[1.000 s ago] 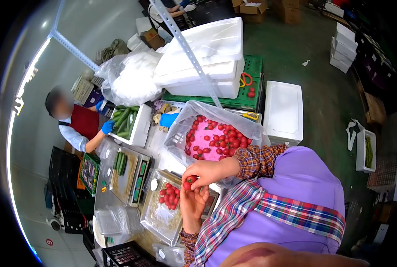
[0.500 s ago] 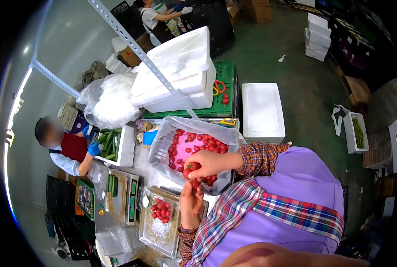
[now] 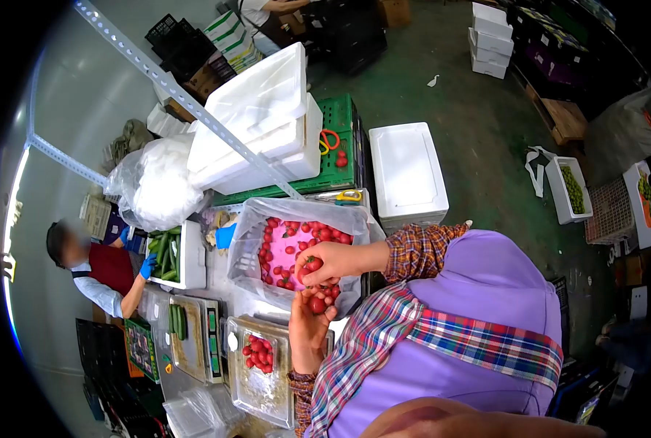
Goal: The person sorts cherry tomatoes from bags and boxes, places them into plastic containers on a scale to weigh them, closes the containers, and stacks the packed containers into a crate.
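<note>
L hand [image 3: 309, 332] now cups round red tomato [image 3: 317, 305] deeper; R hand [image 3: 331, 260] pinches green-stemmed red tomato [image 3: 312, 264]; small red tomato pile [image 3: 258, 354] unchanged, none added.

Smooth tomatoes [image 3: 317, 305] (glossy), plastic liner [image 3: 246, 248]

The far worker [image 3: 264, 23] is cropped above, the left co-worker's head [image 3: 68, 244] blurred, and the right hand [image 3: 325, 261] partly hides a tomato [image 3: 311, 264].
</note>
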